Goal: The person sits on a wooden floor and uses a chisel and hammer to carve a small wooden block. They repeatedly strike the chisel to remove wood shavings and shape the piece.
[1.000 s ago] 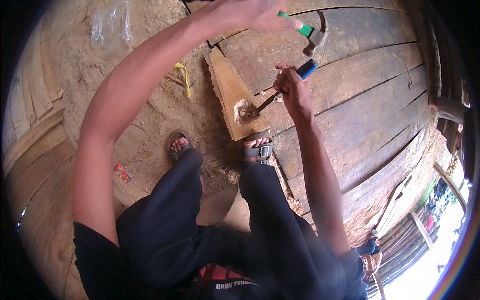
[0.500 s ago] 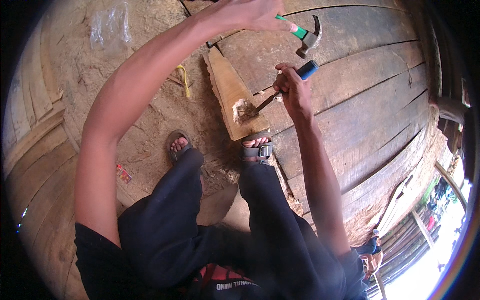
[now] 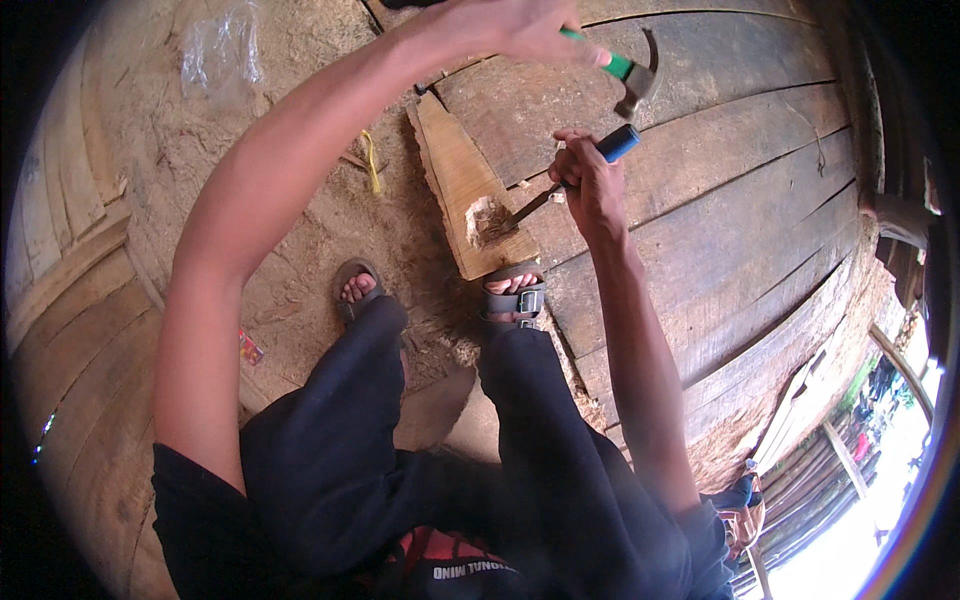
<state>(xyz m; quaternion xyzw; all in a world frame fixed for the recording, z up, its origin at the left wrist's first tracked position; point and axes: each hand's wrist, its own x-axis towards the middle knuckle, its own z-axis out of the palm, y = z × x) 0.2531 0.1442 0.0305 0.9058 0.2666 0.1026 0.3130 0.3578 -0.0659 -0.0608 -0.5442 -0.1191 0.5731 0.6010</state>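
My left hand [image 3: 545,30] is closed round the green handle of a claw hammer [image 3: 634,76], whose head hangs just above the blue butt of a chisel [image 3: 617,143]. My right hand [image 3: 588,180] grips that chisel, which slants down to the left. Its dark blade reaches into a rough hollow cut in a pale wooden block [image 3: 452,160]. Splintered wood fibres line the hollow, and the blade's very tip is hidden there. The block's near end sits against my sandalled right foot [image 3: 515,288].
Broad wooden planks [image 3: 740,210] spread to the right of the block. Dirt with wood dust lies to the left, with a yellow strip [image 3: 373,162], a clear plastic bag [image 3: 222,52] and a small red wrapper [image 3: 250,348]. Boards [image 3: 85,330] line the far left.
The hammer and my left hand have moved right and slightly down, closer over the chisel's butt. My right hand, the chisel and the block stay nearly in place.
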